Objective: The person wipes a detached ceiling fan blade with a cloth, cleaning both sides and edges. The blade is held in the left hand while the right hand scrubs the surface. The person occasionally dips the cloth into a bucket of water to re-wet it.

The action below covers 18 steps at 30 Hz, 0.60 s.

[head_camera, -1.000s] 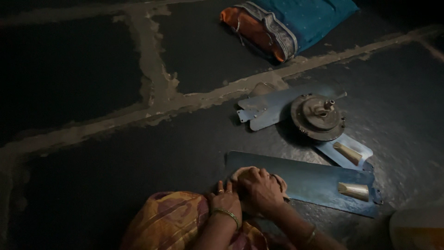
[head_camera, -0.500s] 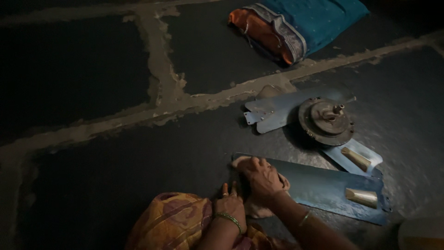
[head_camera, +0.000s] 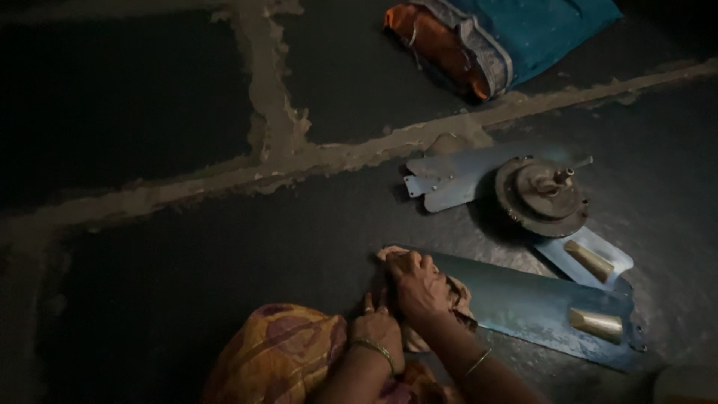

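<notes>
Head view, single frame, dim light. A detached blue fan blade [head_camera: 523, 307] was observed lying flat on the dark stone floor [head_camera: 187, 247], its long axis running from the hands toward the lower right. A crumpled pale cloth [head_camera: 456, 295] was seen bunched on the blade's near, left end.

The right hand [head_camera: 419, 288] was recorded palm down on the cloth, fingers curled over it and pressing it onto the blade end; the cloth was thus gripped under this hand, with folds showing at the fingertips and to the right of the knuckles. A thin bangle was noted on the right wrist.

The left hand [head_camera: 378, 333] was found just beside and below the right hand, touching the cloth's lower edge, with fingers bent. Whether it clasped the cloth or merely rested against it could not be determined. A bangle was noted on this wrist too.

The blade extended well away from both hands; a brass-coloured bracket [head_camera: 596, 323] was fixed near its far end.

Beyond the blade, a round fan motor [head_camera: 540, 196] with two blades still attached was recorded. A patterned orange garment [head_camera: 284, 359] was seen beneath the forearms. Folded teal and orange fabric [head_camera: 493, 37] lay at the top of the frame, well apart.
</notes>
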Motion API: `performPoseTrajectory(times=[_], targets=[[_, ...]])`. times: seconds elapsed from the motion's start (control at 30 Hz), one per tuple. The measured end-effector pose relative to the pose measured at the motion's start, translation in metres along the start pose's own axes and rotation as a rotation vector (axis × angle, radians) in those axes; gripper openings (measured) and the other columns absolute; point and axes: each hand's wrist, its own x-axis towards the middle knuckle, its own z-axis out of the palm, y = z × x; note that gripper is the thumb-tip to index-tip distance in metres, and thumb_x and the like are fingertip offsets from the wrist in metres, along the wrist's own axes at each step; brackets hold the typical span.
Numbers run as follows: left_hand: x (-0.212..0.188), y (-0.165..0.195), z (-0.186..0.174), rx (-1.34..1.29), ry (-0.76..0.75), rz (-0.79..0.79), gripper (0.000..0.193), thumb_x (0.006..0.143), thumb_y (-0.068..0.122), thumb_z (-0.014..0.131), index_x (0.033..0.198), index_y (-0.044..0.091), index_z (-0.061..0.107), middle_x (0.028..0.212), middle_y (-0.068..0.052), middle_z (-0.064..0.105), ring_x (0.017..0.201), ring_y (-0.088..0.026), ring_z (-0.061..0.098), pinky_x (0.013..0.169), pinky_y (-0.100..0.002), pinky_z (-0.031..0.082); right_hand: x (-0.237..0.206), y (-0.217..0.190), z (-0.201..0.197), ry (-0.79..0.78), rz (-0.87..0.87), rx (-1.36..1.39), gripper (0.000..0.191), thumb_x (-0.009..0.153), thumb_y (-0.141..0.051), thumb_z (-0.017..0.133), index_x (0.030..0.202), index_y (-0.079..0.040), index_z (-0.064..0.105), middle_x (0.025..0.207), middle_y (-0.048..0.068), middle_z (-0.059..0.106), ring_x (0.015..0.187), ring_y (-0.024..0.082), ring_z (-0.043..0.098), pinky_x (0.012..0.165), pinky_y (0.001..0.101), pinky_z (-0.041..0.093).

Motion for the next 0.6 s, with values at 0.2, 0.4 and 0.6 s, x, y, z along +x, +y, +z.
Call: performPoseTrajectory(times=[0.2, 0.4, 0.6], targets=[[-0.006, 0.001, -0.007, 0.017, -0.052, -0.002, 0.073, 0.084, 0.034, 0.072, 0.14, -0.008, 0.055, 0.162, -0.026, 0.031, 0.157, -0.042, 0.017, 0.12, -0.046, 0.039, -0.014, 0.016, 0.005, -0.191, -0.211, -0.107, 0.047, 0.091, -0.031, 0.066, 0.136, -0.026, 0.056, 0.148, 0.016, 0.038, 0.128, 0.037, 0.042, 0.095, 0.0508, 0.048], [0.013, 0.001, 0.007, 0.142, -0.062, 0.037, 0.078, 0.087, 0.038, 0.071, 0.142, -0.013, 0.051, 0.16, -0.03, 0.032, 0.155, -0.048, 0.015, 0.124, -0.05, 0.028, -0.003, 0.003, 0.007, -0.066, -0.078, -0.082, 0.065, 0.086, -0.023, 0.067, 0.148, -0.02, 0.049, 0.138, 0.015, 0.043, 0.122, 0.037, 0.045, 0.09, 0.0516, 0.05], [0.017, -0.002, 0.01, 0.133, -0.063, 0.006, 0.074, 0.081, 0.032, 0.072, 0.139, -0.012, 0.056, 0.156, -0.034, 0.038, 0.148, -0.049, 0.029, 0.119, -0.049, 0.039, -0.006, -0.001, 0.003, -0.159, -0.066, -0.138, 0.048, 0.09, -0.029, 0.067, 0.136, -0.02, 0.059, 0.144, 0.015, 0.042, 0.128, 0.034, 0.045, 0.097, 0.0458, 0.05]])
